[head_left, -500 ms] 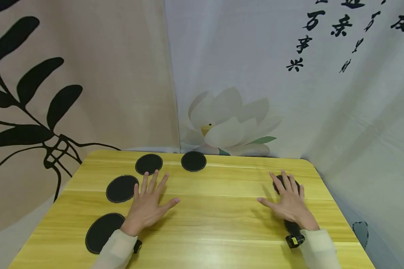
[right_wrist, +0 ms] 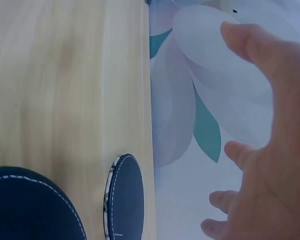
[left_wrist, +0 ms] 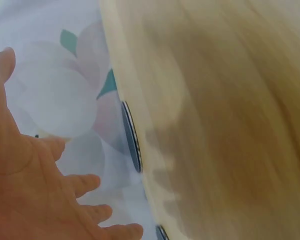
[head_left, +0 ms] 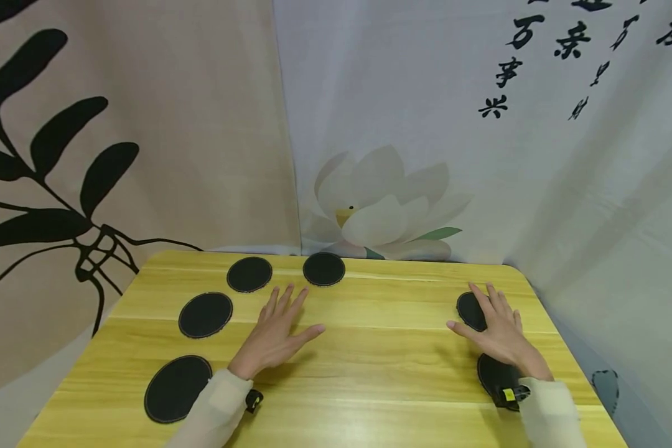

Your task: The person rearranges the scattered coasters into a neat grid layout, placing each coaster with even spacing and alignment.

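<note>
My left hand [head_left: 274, 339] hovers above the table with fingers spread and holds nothing. Left of it lie two round black coasters, a nearer one [head_left: 173, 389] and a farther one [head_left: 205, 315]; beyond its fingertips are two more, a left one [head_left: 249, 274] and a right one [head_left: 324, 269]. On the right side my right hand [head_left: 504, 333] is also held over the table, its fingers extended and its palm bare in the right wrist view. Beneath it, partly covered, lie a far coaster [head_left: 470, 311] and a near coaster [head_left: 493, 376], both with pale stitching round the rim.
The wooden table [head_left: 369, 361] has light yellow grain and rounded far corners. A fabric curtain [head_left: 403, 81] with a lotus print and black characters hangs right behind it. Another curtain [head_left: 201, 124] with dark leaves hangs at the left. Each wrist wears a small black device.
Both hands have shifted to the right over the table, the left one farther. More of the coasters near each hand shows now. The coasters stay where they were.
</note>
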Demonstrator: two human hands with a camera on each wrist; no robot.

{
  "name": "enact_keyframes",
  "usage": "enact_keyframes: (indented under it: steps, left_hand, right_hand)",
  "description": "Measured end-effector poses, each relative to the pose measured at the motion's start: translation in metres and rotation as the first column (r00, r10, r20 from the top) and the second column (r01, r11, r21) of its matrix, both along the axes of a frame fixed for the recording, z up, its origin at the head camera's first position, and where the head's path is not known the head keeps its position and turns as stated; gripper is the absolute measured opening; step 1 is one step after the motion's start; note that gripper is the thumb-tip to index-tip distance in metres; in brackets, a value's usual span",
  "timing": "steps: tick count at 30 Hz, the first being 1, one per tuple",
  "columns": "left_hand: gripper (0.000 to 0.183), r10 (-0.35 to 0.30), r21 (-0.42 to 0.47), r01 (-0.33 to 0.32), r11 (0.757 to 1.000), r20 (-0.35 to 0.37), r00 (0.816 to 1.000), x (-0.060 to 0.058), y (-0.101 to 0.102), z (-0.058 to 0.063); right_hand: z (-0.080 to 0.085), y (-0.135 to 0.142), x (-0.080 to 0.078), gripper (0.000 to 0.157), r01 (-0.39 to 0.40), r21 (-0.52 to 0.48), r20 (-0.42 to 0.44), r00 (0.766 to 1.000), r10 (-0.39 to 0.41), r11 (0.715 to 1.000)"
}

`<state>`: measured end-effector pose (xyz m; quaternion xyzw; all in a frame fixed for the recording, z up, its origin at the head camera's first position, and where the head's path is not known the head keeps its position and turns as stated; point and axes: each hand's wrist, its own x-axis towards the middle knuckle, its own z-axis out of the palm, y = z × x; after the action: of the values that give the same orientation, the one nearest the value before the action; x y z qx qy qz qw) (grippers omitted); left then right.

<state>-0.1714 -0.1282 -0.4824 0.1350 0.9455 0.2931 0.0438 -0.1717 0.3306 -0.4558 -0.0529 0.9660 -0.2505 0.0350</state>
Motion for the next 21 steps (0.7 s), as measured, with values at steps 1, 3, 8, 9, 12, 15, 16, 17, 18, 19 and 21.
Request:
enact_keyframes:
  steps: [1,3,8,9,12,15,16,17,18,19,21]
  left_hand:
    - [0.092,-0.008,0.012,0.008,1.0,0.014,1.0,-0.001,0.003,0.001]
    - [0.092,-0.023,0.041,0.022,0.999,0.039,0.999,-0.004,0.008,0.002]
    - [0.089,-0.07,0.144,0.057,0.988,0.087,0.994,-0.012,0.023,0.005]
    - [0.089,-0.082,0.168,0.065,0.984,0.094,0.992,-0.013,0.026,0.006]
    - [0.088,-0.121,0.219,0.095,0.971,0.108,0.987,-0.017,0.034,0.007]
    - [0.086,-0.157,0.244,0.123,0.962,0.127,0.979,-0.024,0.042,0.006]
    - [0.086,-0.17,0.248,0.134,0.96,0.132,0.976,-0.027,0.044,0.006]
    - [0.085,-0.183,0.253,0.145,0.956,0.133,0.974,-0.029,0.047,0.005]
    - [0.085,-0.195,0.261,0.154,0.953,0.136,0.971,-0.032,0.05,0.005]
    - [0.085,-0.205,0.271,0.162,0.949,0.141,0.968,-0.033,0.052,0.005]
    - [0.085,-0.222,0.29,0.172,0.941,0.148,0.964,-0.037,0.057,0.006]
  right_hand:
    - [0.001,0.001,0.0,0.104,0.001,-0.007,0.003,1.0,-0.001,1.0]
    - [0.001,0.004,-0.001,0.104,0.005,-0.016,0.008,1.0,-0.005,1.0]
    - [0.002,0.012,-0.002,0.105,0.017,-0.032,0.022,1.0,-0.016,0.999]
    - [0.002,0.014,-0.003,0.106,0.019,-0.038,0.026,0.999,-0.018,0.999]
    - [0.003,0.017,-0.003,0.106,0.028,-0.056,0.046,0.999,-0.025,0.998]
    - [0.005,0.022,-0.005,0.105,0.036,-0.086,0.076,0.997,-0.029,0.996]
    - [0.006,0.024,-0.006,0.105,0.036,-0.094,0.086,0.996,-0.028,0.995]
    - [0.007,0.026,-0.006,0.104,0.038,-0.103,0.098,0.995,-0.027,0.994]
    - [0.008,0.028,-0.007,0.105,0.042,-0.113,0.113,0.993,-0.029,0.993]
    - [0.008,0.029,-0.008,0.104,0.049,-0.123,0.131,0.991,-0.033,0.991]
    - [0.01,0.033,-0.009,0.105,0.07,-0.148,0.17,0.984,-0.044,0.986]
